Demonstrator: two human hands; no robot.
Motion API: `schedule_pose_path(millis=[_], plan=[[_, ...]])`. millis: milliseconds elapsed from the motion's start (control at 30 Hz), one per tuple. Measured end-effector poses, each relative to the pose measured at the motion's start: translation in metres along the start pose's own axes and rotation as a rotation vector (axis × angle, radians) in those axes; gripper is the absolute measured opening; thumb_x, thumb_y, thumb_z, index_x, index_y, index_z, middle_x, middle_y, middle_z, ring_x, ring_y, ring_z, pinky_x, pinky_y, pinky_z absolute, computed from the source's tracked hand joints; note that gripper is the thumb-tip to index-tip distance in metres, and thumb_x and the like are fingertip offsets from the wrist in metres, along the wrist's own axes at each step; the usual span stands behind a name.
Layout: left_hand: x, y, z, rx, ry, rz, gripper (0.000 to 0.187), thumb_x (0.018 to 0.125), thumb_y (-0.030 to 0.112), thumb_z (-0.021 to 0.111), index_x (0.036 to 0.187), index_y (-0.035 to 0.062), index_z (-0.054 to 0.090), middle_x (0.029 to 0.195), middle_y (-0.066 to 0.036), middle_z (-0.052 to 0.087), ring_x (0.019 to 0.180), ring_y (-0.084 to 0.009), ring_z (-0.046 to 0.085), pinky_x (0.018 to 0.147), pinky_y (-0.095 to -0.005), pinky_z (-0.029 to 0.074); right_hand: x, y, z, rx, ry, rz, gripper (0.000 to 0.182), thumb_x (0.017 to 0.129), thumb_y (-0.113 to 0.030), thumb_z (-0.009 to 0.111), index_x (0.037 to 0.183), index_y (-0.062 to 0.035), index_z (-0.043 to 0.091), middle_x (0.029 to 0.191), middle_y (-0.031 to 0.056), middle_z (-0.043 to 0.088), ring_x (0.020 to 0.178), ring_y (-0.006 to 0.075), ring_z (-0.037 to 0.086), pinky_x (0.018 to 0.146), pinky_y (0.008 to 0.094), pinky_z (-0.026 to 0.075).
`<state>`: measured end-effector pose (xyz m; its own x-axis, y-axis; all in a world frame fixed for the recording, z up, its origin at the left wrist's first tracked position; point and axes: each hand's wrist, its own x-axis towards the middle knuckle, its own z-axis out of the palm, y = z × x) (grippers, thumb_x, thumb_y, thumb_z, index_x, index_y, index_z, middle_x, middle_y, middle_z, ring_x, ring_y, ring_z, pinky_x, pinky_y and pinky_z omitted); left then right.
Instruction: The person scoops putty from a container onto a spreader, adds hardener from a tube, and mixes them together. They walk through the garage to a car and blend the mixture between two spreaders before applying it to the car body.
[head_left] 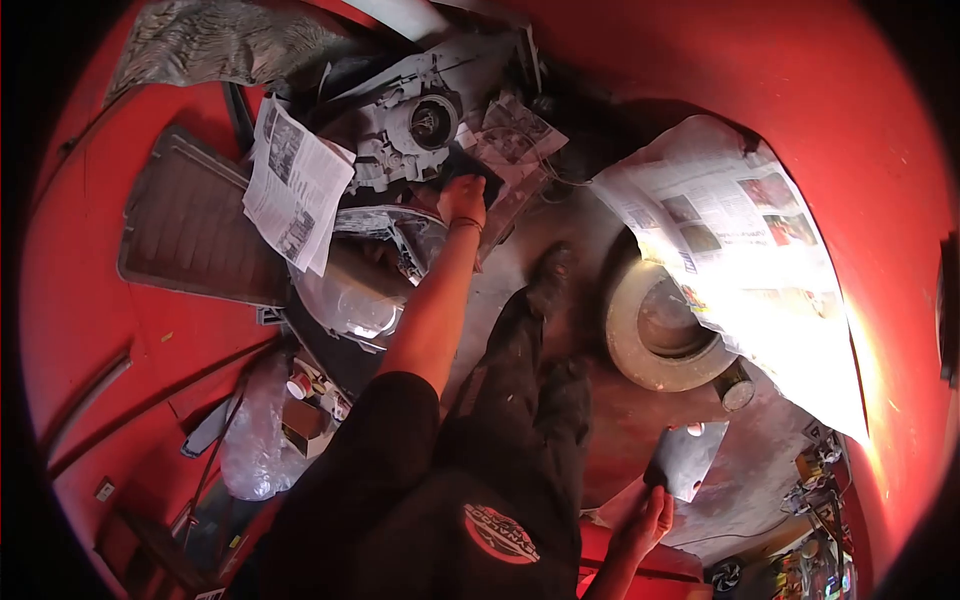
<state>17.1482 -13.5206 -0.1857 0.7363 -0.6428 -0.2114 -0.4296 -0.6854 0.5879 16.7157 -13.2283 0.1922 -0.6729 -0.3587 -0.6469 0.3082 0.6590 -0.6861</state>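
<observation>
My left hand reaches out with its fingers closed on a dark sheet, beside a grey car headlight housing with a round opening. Crumpled newspaper lies just past that hand. At the lower right, my right hand pinches a thin grey sheet by its near edge. A dark round mark shows on its face, and its kind is not clear. Below my left forearm is a clear headlight lens.
A tyre on a wheel lies on the floor to the right, partly under newspaper on a red panel. A can stands beside it. More newspaper, a ribbed dark panel and a plastic bag are on the left.
</observation>
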Motion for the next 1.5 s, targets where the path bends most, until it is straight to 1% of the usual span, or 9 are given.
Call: schedule_pose_path(millis=[33, 133, 233, 433, 733, 833, 1233, 1433, 1500], plan=[[-0.001, 0.005, 0.001, 0.051, 0.0, -0.001, 0.032, 0.084, 0.043, 0.079, 0.1, 0.0157, 0.081, 0.096, -0.008, 0.08, 0.095, -0.0295, 0.077, 0.085, -0.0411, 0.06, -0.001, -0.001, 0.0, -0.023, -0.009, 0.019, 0.017, 0.102, -0.015, 0.067, 0.112, -0.003, 0.073, 0.105, 0.0025, 0.073, 0.095, 0.0123, 0.065, 0.085, 0.0285, 0.052], [0.009, -0.012, 0.015, 0.131, 0.023, 0.03, 0.03, 0.084, 0.04, 0.08, 0.103, 0.0168, 0.08, 0.096, -0.007, 0.08, 0.094, -0.0285, 0.077, 0.085, -0.0408, 0.06, -0.001, -0.007, 0.005, -0.017, -0.055, 0.083, 0.014, 0.102, -0.019, 0.07, 0.11, -0.0081, 0.073, 0.108, -0.0001, 0.071, 0.102, 0.0129, 0.062, 0.096, 0.0289, 0.049], [0.017, -0.023, 0.025, 0.086, 0.013, -0.051, 0.03, 0.084, 0.039, 0.082, 0.105, 0.017, 0.08, 0.096, -0.006, 0.081, 0.094, -0.0277, 0.077, 0.085, -0.041, 0.06, 0.0, -0.006, 0.007, -0.028, 0.012, 0.109, 0.013, 0.102, -0.018, 0.069, 0.109, -0.0079, 0.072, 0.108, 0.0007, 0.071, 0.102, 0.0134, 0.062, 0.095, 0.0292, 0.05], [0.026, -0.017, 0.029, 0.179, 0.0, -0.013, 0.032, 0.082, 0.04, 0.085, 0.102, 0.0153, 0.081, 0.092, -0.008, 0.08, 0.092, -0.0289, 0.077, 0.083, -0.0405, 0.059, -0.002, -0.021, 0.019, -0.016, 0.008, 0.145, 0.01, 0.102, -0.02, 0.07, 0.105, -0.0101, 0.069, 0.104, 0.0011, 0.071, 0.099, 0.0144, 0.063, 0.09, 0.0299, 0.052], [0.026, -0.038, 0.031, 0.214, 0.074, -0.047, 0.026, 0.089, 0.037, 0.076, 0.106, 0.018, 0.079, 0.099, -0.01, 0.079, 0.098, -0.0337, 0.076, 0.085, -0.0457, 0.059, 0.002, -0.024, 0.021, -0.015, -0.005, 0.143, 0.01, 0.102, -0.021, 0.069, 0.104, -0.0111, 0.067, 0.104, -0.0002, 0.069, 0.095, 0.0135, 0.064, 0.086, 0.0301, 0.053], [0.019, -0.032, 0.026, 0.205, 0.095, -0.145, 0.023, 0.09, 0.035, 0.073, 0.103, 0.0167, 0.08, 0.099, -0.012, 0.079, 0.097, -0.0357, 0.075, 0.085, -0.0476, 0.059, 0.003, -0.026, 0.022, -0.028, -0.025, 0.12, 0.01, 0.102, -0.021, 0.069, 0.103, -0.0115, 0.067, 0.105, 0.0001, 0.07, 0.095, 0.0135, 0.064, 0.085, 0.0304, 0.054], [0.024, 0.014, 0.034, 0.362, 0.008, -0.337, 0.038, 0.084, 0.053, 0.072, 0.094, 0.0171, 0.082, 0.107, -0.012, 0.079, 0.103, -0.0348, 0.076, 0.091, -0.0462, 0.061, 0.01, -0.023, 0.012, -0.093, 0.032, 0.151, 0.018, 0.101, -0.023, 0.071, 0.11, -0.0084, 0.066, 0.109, 0.0071, 0.071, 0.098, 0.0212, 0.068, 0.09, 0.0367, 0.057], [0.04, 0.011, 0.043, 0.494, -0.058, -0.404, 0.05, 0.085, 0.06, 0.068, 0.101, 0.0141, 0.08, 0.113, -0.016, 0.078, 0.109, -0.0354, 0.074, 0.094, -0.0457, 0.06, 0.012, -0.026, 0.014, -0.042, 0.076, 0.171, 0.019, 0.1, -0.023, 0.072, 0.108, -0.0073, 0.067, 0.108, 0.0067, 0.071, 0.098, 0.0207, 0.068, 0.09, 0.0362, 0.057], [0.039, 0.015, 0.041, 0.494, -0.08, -0.418, 0.055, 0.086, 0.061, 0.066, 0.106, 0.0106, 0.078, 0.115, -0.019, 0.077, 0.111, -0.0362, 0.074, 0.095, -0.0457, 0.06, 0.006, -0.046, 0.031, -0.174, 0.1, 0.181, 0.015, 0.1, -0.019, 0.071, 0.101, -0.0045, 0.068, 0.093, 0.0018, 0.065, 0.082, 0.0146, 0.06, 0.074, 0.0297, 0.05]])
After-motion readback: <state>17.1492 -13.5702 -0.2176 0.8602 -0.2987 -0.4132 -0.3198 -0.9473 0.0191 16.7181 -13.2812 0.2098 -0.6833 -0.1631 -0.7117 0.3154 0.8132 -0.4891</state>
